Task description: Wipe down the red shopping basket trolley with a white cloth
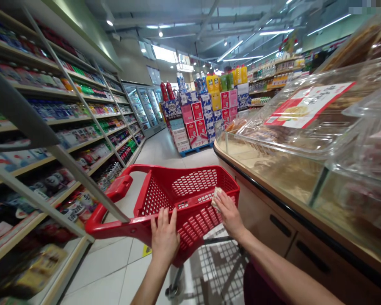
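A white cloth is clamped in the right hand at the near rim of the red shopping cart, apparently bunched for firm contact. Nearer the cart's handle, the left hand is laid, fingers apart, presumably for steadying. Beyond the cart, cartons are stacked.

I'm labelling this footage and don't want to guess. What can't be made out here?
All in the head view:
- White cloth: its full shape is hidden by the right hand.
- Gray handle: cut off by the left edge.
- Yellow floor marking: partly behind the red cart; any print is too small to read.
- Shelf bottles: small label text is blurred and too small.
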Demonstrator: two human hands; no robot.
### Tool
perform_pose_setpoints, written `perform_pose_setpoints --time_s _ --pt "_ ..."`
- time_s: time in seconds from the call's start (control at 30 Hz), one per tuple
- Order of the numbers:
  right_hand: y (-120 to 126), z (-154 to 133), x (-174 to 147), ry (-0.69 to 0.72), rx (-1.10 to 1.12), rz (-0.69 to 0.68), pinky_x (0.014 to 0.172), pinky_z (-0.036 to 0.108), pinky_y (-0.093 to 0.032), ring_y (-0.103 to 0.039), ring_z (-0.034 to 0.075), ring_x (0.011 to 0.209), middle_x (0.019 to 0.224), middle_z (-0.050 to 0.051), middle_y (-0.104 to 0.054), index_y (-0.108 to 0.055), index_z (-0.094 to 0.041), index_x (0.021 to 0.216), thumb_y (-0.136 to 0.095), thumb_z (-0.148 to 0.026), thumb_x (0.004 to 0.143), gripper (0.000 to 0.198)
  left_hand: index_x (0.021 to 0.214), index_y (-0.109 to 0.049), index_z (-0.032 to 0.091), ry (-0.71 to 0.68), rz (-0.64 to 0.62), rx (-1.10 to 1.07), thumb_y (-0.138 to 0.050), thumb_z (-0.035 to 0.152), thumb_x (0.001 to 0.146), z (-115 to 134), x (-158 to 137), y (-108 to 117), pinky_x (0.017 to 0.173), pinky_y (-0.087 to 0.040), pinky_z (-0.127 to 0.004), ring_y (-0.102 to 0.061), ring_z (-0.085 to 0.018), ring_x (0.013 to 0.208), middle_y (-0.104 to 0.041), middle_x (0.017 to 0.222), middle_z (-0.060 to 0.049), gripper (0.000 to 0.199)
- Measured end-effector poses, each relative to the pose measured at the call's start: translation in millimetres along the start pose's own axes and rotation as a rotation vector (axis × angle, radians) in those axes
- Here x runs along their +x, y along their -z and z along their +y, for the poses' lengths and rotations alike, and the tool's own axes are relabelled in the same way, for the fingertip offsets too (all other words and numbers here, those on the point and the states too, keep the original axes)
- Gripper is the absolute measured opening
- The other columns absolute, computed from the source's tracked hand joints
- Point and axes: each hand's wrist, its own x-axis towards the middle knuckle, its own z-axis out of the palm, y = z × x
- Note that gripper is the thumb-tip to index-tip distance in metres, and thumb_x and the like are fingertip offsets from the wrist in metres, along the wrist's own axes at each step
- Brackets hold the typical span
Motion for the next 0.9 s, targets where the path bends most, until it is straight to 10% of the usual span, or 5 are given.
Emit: perform_pose_setpoints --time_s 0.9 --pt "-27 -64 -1 0.218 0.140 -0.114 0.089 0.036 -0.046 -0.041 0.018 0.118 0.116 0.009 -0.056 -0.053 -0.019 0.115 -0.036 -0.011 0.086 0.035 0.123 -0.042 0.012 0.040 0.034 -0.034 -0.040 0.015 0.066 -28 -11 13 0.105 -0.010 -0.049 -0.029 -0.024 0.125 -0.040 0.132 -0.010 0.058"
